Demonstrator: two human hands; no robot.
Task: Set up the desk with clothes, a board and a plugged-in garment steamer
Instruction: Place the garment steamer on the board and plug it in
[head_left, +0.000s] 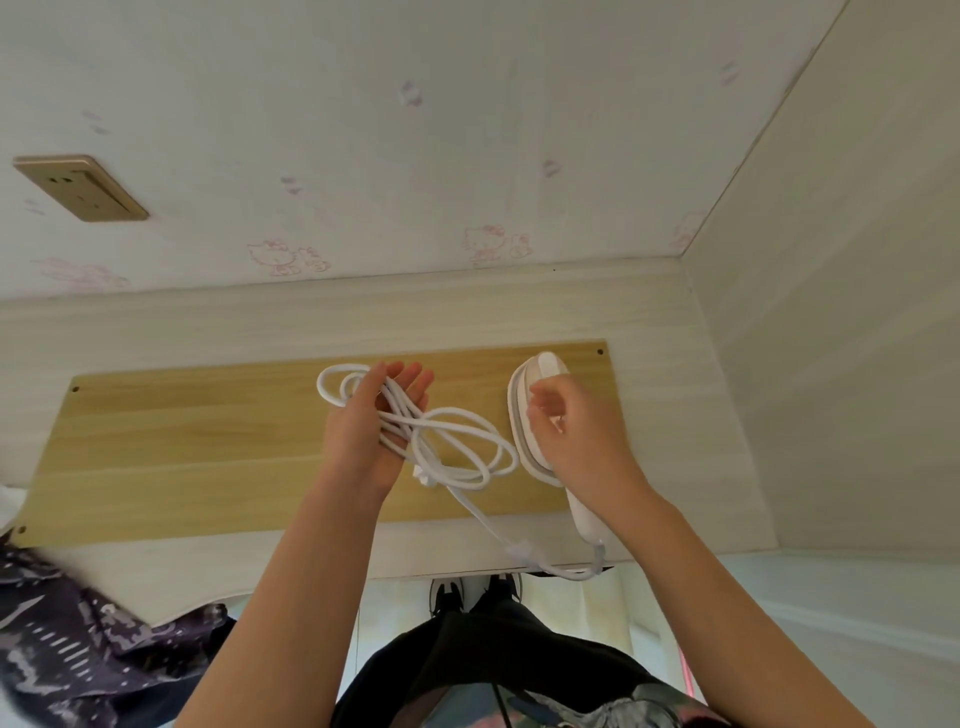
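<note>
Over the board (208, 441), left hand (382, 415) grip open under looped cord (452, 441), right hand (571, 431) seemingly loose on steamer (530, 405).

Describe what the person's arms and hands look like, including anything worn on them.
Both forearms are bare up to the frame's edge: no sleeves show. The left hand and the right hand carry no gloves, watch or bracelets; rings cannot be ruled out, since the fingers are blurred.
</note>
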